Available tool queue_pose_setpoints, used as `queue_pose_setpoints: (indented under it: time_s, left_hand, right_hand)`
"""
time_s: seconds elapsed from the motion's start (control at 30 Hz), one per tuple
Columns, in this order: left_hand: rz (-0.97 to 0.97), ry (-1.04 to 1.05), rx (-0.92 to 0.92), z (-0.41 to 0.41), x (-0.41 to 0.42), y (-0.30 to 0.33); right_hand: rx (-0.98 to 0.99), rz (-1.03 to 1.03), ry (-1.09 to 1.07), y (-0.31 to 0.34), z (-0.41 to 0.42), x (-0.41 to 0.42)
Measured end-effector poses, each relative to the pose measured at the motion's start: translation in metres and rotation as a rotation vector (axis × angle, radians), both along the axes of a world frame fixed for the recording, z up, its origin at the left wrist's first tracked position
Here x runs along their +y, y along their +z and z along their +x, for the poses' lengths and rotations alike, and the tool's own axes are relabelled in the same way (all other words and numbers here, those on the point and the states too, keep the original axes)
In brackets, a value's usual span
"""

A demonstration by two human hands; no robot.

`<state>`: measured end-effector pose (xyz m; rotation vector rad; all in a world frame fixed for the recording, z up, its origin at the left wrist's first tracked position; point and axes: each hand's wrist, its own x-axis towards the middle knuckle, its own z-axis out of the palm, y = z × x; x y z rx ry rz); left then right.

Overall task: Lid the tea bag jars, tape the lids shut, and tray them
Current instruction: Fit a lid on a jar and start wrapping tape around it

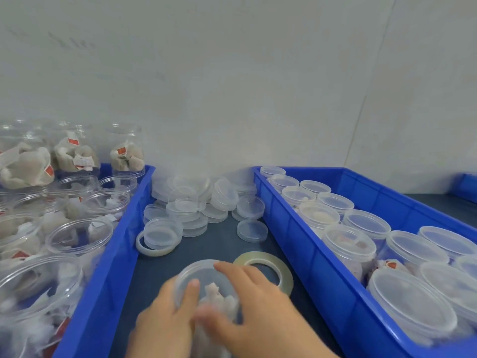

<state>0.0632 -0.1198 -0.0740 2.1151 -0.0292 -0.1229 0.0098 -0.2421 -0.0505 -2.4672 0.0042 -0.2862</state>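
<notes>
Clear plastic jar (pixel 206 293) in the middle foreground, standing on the dark tabletop (pixel 206 244) between two blue bins, pale tea bags dimly visible through its wall. Translucent lid (pixel 198 273) on its mouth, whether fully seated cannot be told. Left hand (pixel 165 321) curled round the jar's near-left side, thumb up against the wall just under the lid. Right hand (pixel 247 306) laid over the jar's right side and top, fingers spread and bent round it, index fingertip touching the lid's far rim; lower fingers blurred.

Roll of clear tape (pixel 265 270) flat on the tabletop just beside the jar on the right, partly under the right hand. Second tape ring (pixel 154 248) farther back on the left, a loose lid resting inside it. Heap of loose lids (pixel 201 202) piled at the back of the gap, some stacked, some tipped on edge, one lying alone nearer (pixel 252 230).

Left blue tray (pixel 108 254) full of open jars (pixel 77 236) holding tea bags with red tags, several stacked higher at the back. Right blue tray (pixel 317 259) holding rows of lidded jars (pixel 410 303), tape on them too faint to make out. Edge of another blue bin (pixel 466 183) at far right. Plain pale wall (pixel 232 86) behind, a faint vertical seam on its right part.
</notes>
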Motion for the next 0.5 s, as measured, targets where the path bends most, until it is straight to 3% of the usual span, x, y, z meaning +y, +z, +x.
queue_pose_setpoints:
  time_s: [0.2,0.4,0.5]
  left_hand:
    - [-0.137,0.082,-0.199,-0.018,-0.021,0.024]
    - [-0.301,-0.053,-0.465,-0.025,-0.097,0.112]
    - [-0.346,-0.275,-0.506,-0.021,-0.152,0.145]
  right_hand:
    - [-0.031,0.016,0.023,0.018,-0.016,-0.016]
    - [-0.425,0.068,-0.198,0.080,-0.038,-0.068]
    - [-0.573,0.032,-0.361,0.112,-0.046,-0.115]
